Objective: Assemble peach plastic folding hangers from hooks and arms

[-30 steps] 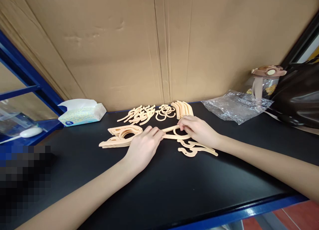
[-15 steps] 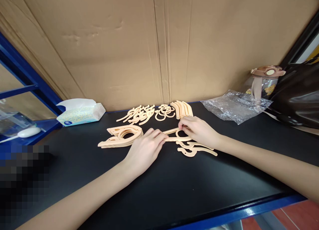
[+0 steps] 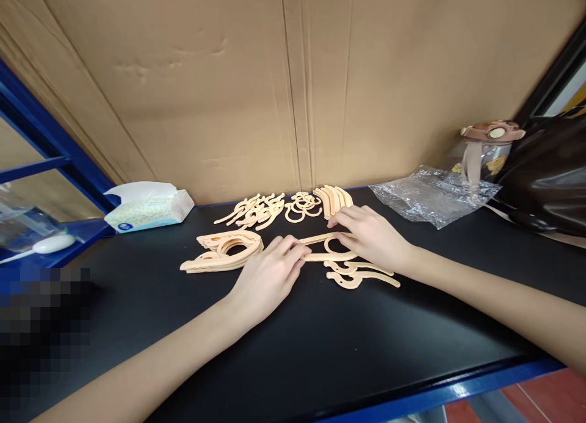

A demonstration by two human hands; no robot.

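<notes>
A beige folding hanger (image 3: 323,257) lies flat on the black tabletop between my hands. My left hand (image 3: 270,270) is closed, its fingertips pinching the left end of the hanger. Over the hanger's right side is my right hand (image 3: 373,237), with index finger and thumb apart and the thumb close to the upper arm; part of the hanger is hidden under it. Just in front of that hand lie loose curved hanger parts (image 3: 354,281). Left of my left hand sits a stack of beige hangers (image 3: 206,264), partly covered by the hand.
Along the back lie a pile of curved arms (image 3: 259,210), several hooks (image 3: 300,206) and a row of curved pieces (image 3: 336,198). A tissue box (image 3: 149,209) stands at left. Clear plastic wrap (image 3: 425,197) and a drink bottle (image 3: 492,148) are at right, before a cardboard wall (image 3: 206,93).
My right hand has lifted slightly, and its index finger and thumb have parted from their pinch on the hanger. My left hand stays almost still on the left end.
</notes>
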